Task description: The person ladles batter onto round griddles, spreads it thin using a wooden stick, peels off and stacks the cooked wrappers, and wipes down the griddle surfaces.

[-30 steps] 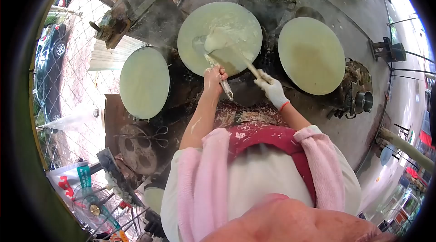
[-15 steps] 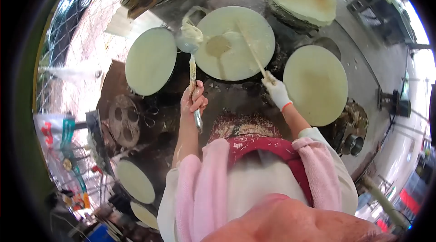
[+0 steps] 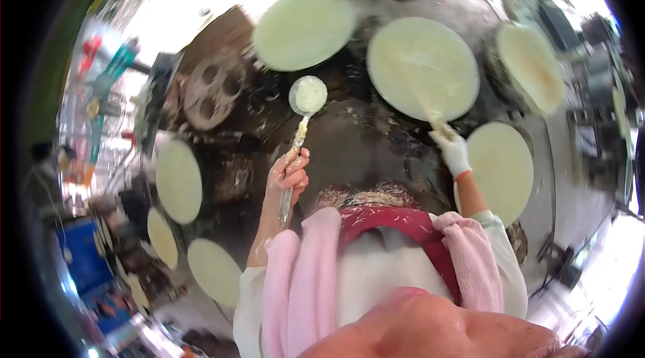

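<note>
My bare left hand (image 3: 289, 176) is wrapped round the handle of a ladle (image 3: 300, 133). Pale batter (image 3: 311, 94) fills its bowl, which is held over the dark surface, apart from the griddles. Smears of batter coat the fingers and handle. A white glove covers my right hand (image 3: 451, 149), closed on a wooden batter spreader (image 3: 437, 123). The spreader reaches onto a round griddle (image 3: 396, 52) covered with a thin pale layer; its far end is hard to make out against the batter.
Other round pale-covered griddles surround me: one at the upper left (image 3: 302, 28), one by my right wrist (image 3: 500, 170), and several at the lower left. A stack of flat sheets (image 3: 534, 69) stands at the far right. A holed metal wheel (image 3: 213, 88) lies at left.
The view has turned, shifting the griddles rightward. The ladle, tipped beside the griddle before, is now level and away from it. The brown bare patch on the griddle is covered with batter.
</note>
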The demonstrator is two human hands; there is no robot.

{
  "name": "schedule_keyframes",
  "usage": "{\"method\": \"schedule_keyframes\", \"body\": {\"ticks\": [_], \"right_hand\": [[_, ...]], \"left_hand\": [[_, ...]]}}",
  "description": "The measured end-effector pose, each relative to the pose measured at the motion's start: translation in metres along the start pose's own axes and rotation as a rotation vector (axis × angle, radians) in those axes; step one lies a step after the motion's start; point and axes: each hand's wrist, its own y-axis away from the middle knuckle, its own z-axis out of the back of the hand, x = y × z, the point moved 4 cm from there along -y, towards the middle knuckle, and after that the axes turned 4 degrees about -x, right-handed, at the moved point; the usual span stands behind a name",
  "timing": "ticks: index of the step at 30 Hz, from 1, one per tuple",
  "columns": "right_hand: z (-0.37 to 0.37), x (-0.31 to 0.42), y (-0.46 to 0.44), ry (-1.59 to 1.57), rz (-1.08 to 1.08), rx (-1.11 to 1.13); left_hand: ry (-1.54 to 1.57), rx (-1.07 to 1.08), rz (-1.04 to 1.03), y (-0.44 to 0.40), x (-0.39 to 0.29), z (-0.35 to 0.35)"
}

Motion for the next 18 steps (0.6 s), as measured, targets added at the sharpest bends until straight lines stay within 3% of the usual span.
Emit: {"method": "schedule_keyframes", "body": {"ticks": [1,2,5,6,7,8,10,11,13,15,17,18], "right_hand": [[0.002,-0.001,-0.004,-0.062,0.018,-0.091],[-0.002,0.009,0.007,-0.100,-0.232,-0.177],[-0.056,-0.030,0.009,0.211,-0.051,0.106],[-0.075,-0.046,0.010,0.004,-0.008,0.130],[-0.080,-0.028,0.027,0.038,0.055,0.139],[-0.083,-0.025,0.038,0.056,0.074,0.040],[-0.094,-0.014,0.079,-0.122,-0.098,-0.282],[-0.085,-0.047,0.081,-0.102,-0.144,-0.277],[-0.100,-0.108,0.060,0.125,0.045,-0.114],[-0.171,-0.076,0.088,0.007,0.111,0.132],[-0.266,0.020,0.159,-0.168,0.093,0.344],[-0.300,0.029,0.153,-0.127,0.066,0.385]], "left_hand": [[-0.049,-0.077,-0.053,0.020,-0.005,0.018],[-0.081,-0.040,-0.074,0.038,-0.012,0.036],[-0.176,-0.115,-0.194,0.094,-0.034,0.092],[-0.190,-0.171,-0.207,0.114,-0.039,0.103],[-0.184,-0.192,-0.241,0.135,-0.042,0.116],[-0.162,-0.184,-0.295,0.155,-0.047,0.134],[-0.128,-0.173,-0.382,0.201,-0.051,0.169],[-0.125,-0.169,-0.426,0.225,-0.045,0.181],[-0.096,-0.183,-0.507,0.261,-0.050,0.209],[-0.043,-0.247,-0.590,0.291,-0.042,0.226],[-0.014,-0.299,-0.681,0.321,-0.036,0.247],[0.002,-0.341,-0.715,0.329,-0.033,0.248]]}}
